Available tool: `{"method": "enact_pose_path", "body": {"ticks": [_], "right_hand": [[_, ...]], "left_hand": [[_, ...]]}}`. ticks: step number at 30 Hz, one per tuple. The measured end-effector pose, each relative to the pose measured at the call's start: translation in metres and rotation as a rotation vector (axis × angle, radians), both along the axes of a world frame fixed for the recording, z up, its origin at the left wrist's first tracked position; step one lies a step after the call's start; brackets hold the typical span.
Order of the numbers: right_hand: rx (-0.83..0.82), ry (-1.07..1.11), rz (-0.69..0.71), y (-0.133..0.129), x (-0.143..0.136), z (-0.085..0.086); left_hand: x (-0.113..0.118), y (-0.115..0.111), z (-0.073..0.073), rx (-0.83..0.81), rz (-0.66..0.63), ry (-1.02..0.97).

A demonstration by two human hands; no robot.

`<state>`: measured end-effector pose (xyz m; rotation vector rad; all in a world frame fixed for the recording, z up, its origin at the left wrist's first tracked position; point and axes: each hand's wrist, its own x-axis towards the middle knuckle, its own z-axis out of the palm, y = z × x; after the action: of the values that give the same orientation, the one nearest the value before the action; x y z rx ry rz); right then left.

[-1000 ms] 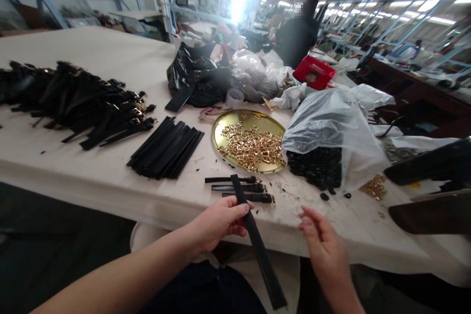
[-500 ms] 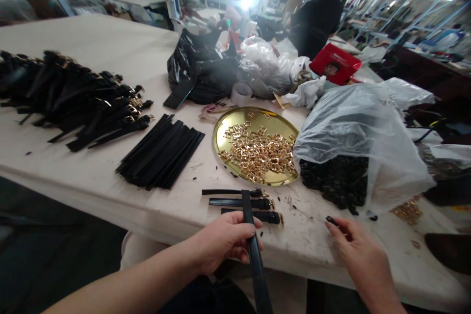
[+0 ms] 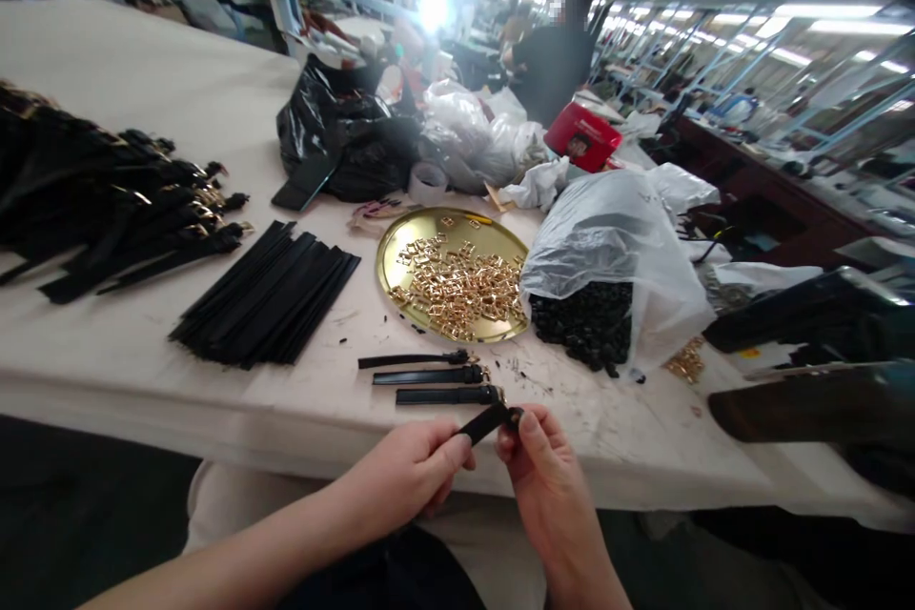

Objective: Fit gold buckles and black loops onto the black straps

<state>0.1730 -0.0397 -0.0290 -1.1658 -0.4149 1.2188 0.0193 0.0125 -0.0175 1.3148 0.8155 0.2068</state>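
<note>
My left hand (image 3: 429, 465) is closed on a black strap (image 3: 483, 423), whose far end points up to the right. My right hand (image 3: 547, 472) pinches a small black piece (image 3: 513, 417) against that end of the strap; its exact shape is partly hidden by the fingers. Just beyond the hands lie three black straps with gold buckles (image 3: 447, 396), side by side on the table. Behind them stands a round gold tray (image 3: 392, 253) bearing many loose gold buckles (image 3: 464, 284).
A clear plastic bag (image 3: 597, 229) spills small black pieces (image 3: 582, 322) right of the tray. Plain black straps (image 3: 268, 300) lie to its left, with a heap of buckled straps (image 3: 121, 200) farther left. Black bag (image 3: 350, 129), phone (image 3: 304, 181) and tape roll (image 3: 427, 181) are behind.
My right hand has come left with the small black piece to the strap's end. The strap, upright before, now slants between both hands. The view has swung to the right.
</note>
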Motion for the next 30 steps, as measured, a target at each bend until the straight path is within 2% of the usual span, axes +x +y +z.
{"method": "enact_pose_path", "body": {"ticks": [6,12,17,20,22,25,30], "right_hand": [[0.061,0.131,0.03,-0.012,-0.01,0.006],[0.11,0.064,0.036,-0.023,-0.015,0.01],[0.056,-0.054,0.024,-0.027,-0.02,0.01],[0.07,-0.062,0.017,-0.028,-0.023,0.009],[0.083,-0.052,0.035,-0.029,-0.025,0.009],[0.118,-0.031,0.022,-0.026,-0.029,0.011],[0.081,0.043,-0.125,-0.016,-0.034,0.013]], "left_hand": [[-0.003,-0.014,0.007,-0.011,0.021,-0.033],[-0.008,-0.019,0.018,-0.095,-0.032,0.04],[-0.014,-0.018,0.024,0.101,-0.089,0.173],[-0.017,-0.014,0.029,0.261,-0.127,0.216],[-0.018,-0.012,0.031,0.307,-0.153,0.22],[-0.016,-0.012,0.029,0.31,-0.112,0.213],[-0.011,-0.014,0.017,0.177,-0.024,0.129]]}}
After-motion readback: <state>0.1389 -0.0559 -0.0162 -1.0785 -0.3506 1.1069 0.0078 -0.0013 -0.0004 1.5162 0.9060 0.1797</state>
